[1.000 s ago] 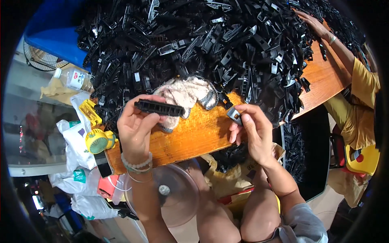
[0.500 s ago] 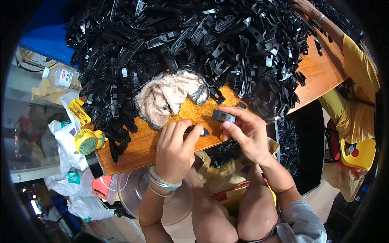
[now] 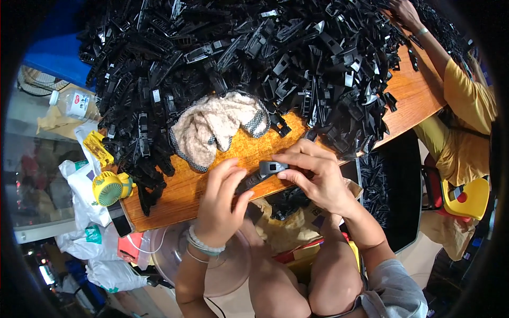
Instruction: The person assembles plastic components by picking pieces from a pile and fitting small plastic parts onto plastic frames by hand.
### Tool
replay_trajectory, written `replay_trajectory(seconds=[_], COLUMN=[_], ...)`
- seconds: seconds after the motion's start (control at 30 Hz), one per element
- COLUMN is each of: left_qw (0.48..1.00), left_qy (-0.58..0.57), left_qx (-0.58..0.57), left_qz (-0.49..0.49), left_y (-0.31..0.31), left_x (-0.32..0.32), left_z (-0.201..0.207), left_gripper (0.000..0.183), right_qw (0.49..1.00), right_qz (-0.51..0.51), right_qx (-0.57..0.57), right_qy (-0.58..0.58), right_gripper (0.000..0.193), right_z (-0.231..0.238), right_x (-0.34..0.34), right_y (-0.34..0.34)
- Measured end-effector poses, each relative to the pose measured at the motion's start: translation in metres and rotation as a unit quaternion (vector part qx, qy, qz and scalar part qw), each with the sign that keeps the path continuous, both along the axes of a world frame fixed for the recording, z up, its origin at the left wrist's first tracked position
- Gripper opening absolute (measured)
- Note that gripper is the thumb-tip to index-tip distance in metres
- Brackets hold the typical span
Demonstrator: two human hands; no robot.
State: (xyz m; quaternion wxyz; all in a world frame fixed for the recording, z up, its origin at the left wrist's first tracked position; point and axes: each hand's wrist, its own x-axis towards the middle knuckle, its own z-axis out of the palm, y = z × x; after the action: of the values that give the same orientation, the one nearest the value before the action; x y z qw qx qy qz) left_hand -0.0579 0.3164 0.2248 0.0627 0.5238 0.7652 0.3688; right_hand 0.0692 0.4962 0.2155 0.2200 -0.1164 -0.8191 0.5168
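My right hand (image 3: 315,177) pinches a small dark grey plastic piece (image 3: 272,167) with a square opening, between thumb and fingers, just above the table's front edge. A longer black plastic part (image 3: 249,182) reaches from that piece towards my left hand (image 3: 221,199); whether the two parts are joined I cannot tell. My left hand's thumb and fingers are apart around the near end of the black part, with no firm grip visible. Beyond my hands lies a crumpled beige cloth (image 3: 199,135) with a dark checked edge.
A large heap of black plastic parts (image 3: 212,53) covers the far side of the wooden table (image 3: 164,199). At left are a yellow fan (image 3: 110,189), a plastic bottle (image 3: 79,103) and white bags (image 3: 114,273). A co-worker's arm (image 3: 435,50) reaches into the heap at right.
My right hand has brought the grey piece left and slightly down, towards the black part. My left hand's fingers have spread, and the hand has shifted slightly left and down.
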Motion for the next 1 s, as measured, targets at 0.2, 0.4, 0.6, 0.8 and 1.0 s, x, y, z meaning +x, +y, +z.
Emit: replay_trajectory(seconds=[0.2,0.4,0.6,0.8,1.0], left_qw=[0.998,0.999,0.999,0.998,0.958], left_qy=[0.037,0.003,-0.013,-0.012,0.186], left_qx=[-0.004,0.041,0.044,0.068,0.191], left_qz=[0.044,0.003,-0.020,0.006,0.103], left_y=[-0.003,0.003,-0.001,0.003,0.080], left_x=[-0.009,-0.009,-0.014,-0.034,-0.063], left_z=[-0.004,-0.005,-0.007,0.005,0.026], left_gripper=[0.022,0.023,0.029,0.030,0.024], right_qw=[0.997,0.991,0.981,0.977,0.914], right_qz=[0.051,0.060,0.053,0.030,-0.162], right_qx=[0.054,0.116,0.186,0.210,0.371], right_qy=[-0.003,0.024,-0.012,0.037,-0.007], right_gripper=[0.028,0.028,0.028,0.028,0.022], right_z=[-0.003,-0.002,-0.002,0.003,-0.012], right_x=[-0.002,-0.007,0.001,-0.005,-0.040], right_y=[0.008,-0.006,-0.018,-0.001,0.010])
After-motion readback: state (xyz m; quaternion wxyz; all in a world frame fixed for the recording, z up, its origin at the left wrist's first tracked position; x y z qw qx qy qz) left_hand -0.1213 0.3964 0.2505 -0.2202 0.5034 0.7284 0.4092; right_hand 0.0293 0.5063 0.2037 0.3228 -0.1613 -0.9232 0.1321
